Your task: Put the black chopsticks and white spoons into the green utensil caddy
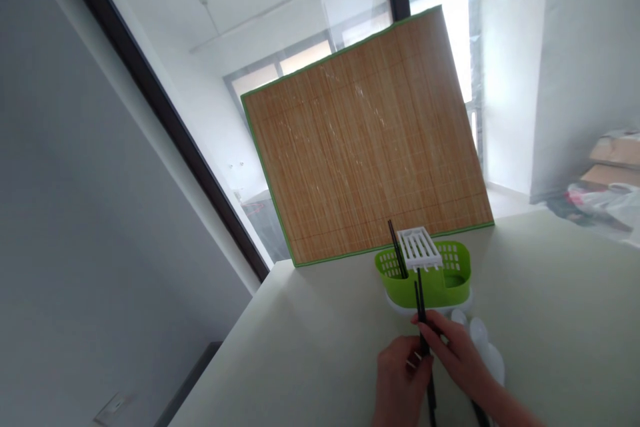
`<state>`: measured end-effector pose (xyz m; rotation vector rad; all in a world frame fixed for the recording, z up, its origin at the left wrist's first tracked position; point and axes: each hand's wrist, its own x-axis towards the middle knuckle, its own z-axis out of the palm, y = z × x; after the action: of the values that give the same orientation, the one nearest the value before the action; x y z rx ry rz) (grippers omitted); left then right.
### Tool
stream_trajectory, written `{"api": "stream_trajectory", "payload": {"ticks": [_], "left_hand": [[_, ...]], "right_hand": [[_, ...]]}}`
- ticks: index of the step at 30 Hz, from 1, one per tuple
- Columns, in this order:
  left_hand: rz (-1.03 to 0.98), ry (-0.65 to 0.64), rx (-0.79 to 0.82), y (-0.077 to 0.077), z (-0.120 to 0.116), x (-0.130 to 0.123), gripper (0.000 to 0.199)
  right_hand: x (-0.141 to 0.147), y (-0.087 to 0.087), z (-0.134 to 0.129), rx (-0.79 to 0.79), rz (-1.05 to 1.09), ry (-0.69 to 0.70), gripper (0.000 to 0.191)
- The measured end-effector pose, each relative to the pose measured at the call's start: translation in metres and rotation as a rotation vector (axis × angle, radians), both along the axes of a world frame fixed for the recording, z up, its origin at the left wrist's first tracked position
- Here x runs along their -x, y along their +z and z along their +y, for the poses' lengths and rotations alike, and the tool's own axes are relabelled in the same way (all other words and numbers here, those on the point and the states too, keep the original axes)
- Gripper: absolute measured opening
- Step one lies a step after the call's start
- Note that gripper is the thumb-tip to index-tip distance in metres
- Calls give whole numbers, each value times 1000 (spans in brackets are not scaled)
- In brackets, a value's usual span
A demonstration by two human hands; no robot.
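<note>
Both hands hold black chopsticks point(421, 297) upright in front of a green utensil holder point(417, 292). My left hand point(404, 372) is closed around their middle. Just above it, my right hand point(457, 350) pinches the same chopsticks between thumb and fingers. More dark chopsticks point(397, 247) stand in the holder's left compartment. A white slotted rack point(419, 248) sits at the holder's middle, and a white base point(395, 307) shows beneath. White spoons point(480, 333) lie beside my right hand, partly hidden by it.
A bamboo mat point(370, 140) with green edging leans against the glass behind the white table point(320, 333). A dark frame bar point(165, 120) runs along the left. Cardboard boxes point(617, 153) and plastic bags point(607, 197) are beyond the glass at right.
</note>
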<state>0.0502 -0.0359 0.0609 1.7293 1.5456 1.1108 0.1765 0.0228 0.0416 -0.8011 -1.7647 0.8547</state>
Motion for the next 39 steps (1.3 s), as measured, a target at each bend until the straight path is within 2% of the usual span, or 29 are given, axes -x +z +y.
{"api": "stream_trajectory", "payload": {"ticks": [3,8,13,18,22,27,30,32,35,37,39], "left_hand": [[-109,0,-18,-4,2,1,19],[-183,57,-33,-17,3,10,17],[-268,120,-17,-32,1,15,22],[-288,64,-68,-28,-2,15,24],[-355,14,-39,-24,0,17,26],[-304,19,-85,-17,0,17,22],[-281,-5,-99,-1,2,22,20],[-253,20,-132,19,11,31,20],[-177,98,-243,62,38,50,23],[-131,127,-335,92,65,60,25],[-81,119,-398,116,95,64,26]], "right_hand": [[-5,3,0,-42,-31,5,24],[1,6,-1,-75,-99,113,24],[8,-1,-1,51,-56,221,25],[8,-6,0,253,22,346,35],[8,-7,2,274,22,417,38],[7,-9,2,265,32,385,37],[5,-9,4,238,42,311,38],[4,-9,7,228,46,262,39],[2,-9,10,232,24,220,39],[3,-11,12,234,-2,209,40],[4,-13,12,218,-32,208,40]]}}
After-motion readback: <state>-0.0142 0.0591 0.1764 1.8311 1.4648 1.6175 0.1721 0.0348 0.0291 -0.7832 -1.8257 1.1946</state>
